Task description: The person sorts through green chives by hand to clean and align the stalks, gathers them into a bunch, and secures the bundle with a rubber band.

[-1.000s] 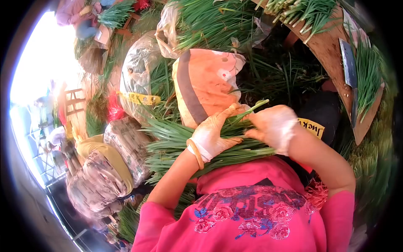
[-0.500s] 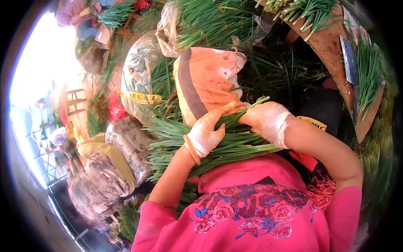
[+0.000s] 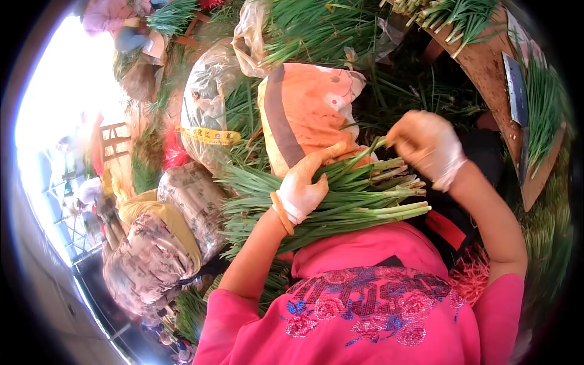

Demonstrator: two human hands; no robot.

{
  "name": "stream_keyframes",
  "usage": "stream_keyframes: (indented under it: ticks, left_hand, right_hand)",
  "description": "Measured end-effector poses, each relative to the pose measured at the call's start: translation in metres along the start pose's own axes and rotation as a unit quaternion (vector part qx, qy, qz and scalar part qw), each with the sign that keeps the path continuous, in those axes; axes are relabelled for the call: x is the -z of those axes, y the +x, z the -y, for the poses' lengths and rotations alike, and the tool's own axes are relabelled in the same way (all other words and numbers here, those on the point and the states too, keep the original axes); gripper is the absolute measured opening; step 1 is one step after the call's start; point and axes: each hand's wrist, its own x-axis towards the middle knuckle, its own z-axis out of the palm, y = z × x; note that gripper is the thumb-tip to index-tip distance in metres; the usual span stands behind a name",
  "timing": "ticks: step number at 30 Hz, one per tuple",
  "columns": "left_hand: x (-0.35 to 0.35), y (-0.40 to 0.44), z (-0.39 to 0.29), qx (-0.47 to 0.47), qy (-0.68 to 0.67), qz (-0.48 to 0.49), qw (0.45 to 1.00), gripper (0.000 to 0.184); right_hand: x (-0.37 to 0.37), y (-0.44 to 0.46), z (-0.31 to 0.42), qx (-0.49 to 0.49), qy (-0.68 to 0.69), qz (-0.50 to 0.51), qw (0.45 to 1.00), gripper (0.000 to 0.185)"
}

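Note:
A loose bundle of garlic chives (image 3: 359, 204) lies across my lap, leaf ends to the left and pale cut stem ends to the right. My left hand (image 3: 306, 185), with white wrapping at the wrist and an orange band, is closed over the middle of the bundle. Just beyond the stem ends my right hand (image 3: 426, 143) is raised, slightly blurred, its fingers curled into a pinch. One bent green leaf reaches its fingertips; whether they hold it is unclear. An orange patterned cloth (image 3: 310, 115) covers my knee behind the bundle.
A wooden board (image 3: 480, 73) at upper right carries more chives and a large knife (image 3: 516, 91). Chives (image 3: 328, 30) are heaped at the top beside a clear plastic bag (image 3: 207, 103). Other people sit on the left, one in patterned clothing (image 3: 146, 261).
My right hand has moved up and right off the bundle, uncovering the stem ends. My left hand stays on the chives. The view has shifted slightly.

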Motion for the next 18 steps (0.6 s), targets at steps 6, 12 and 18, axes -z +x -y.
stream_keyframes:
  ticks: [6, 12, 18]
  left_hand:
    - [-0.005, -0.001, 0.005, -0.031, 0.028, -0.017, 0.999, 0.059]
    - [-0.01, 0.001, -0.016, -0.023, 0.005, 0.018, 1.0, 0.067]
    - [-0.011, 0.005, -0.017, -0.049, 0.117, 0.011, 0.992, 0.072]
  right_hand:
    - [0.038, -0.01, 0.001, -0.098, 0.143, -0.079, 0.982, 0.01]
    - [-0.026, 0.007, 0.037, -0.024, -0.137, 0.265, 0.954, 0.015]
    - [-0.015, 0.006, 0.016, 0.01, -0.22, 0.223, 0.95, 0.006]
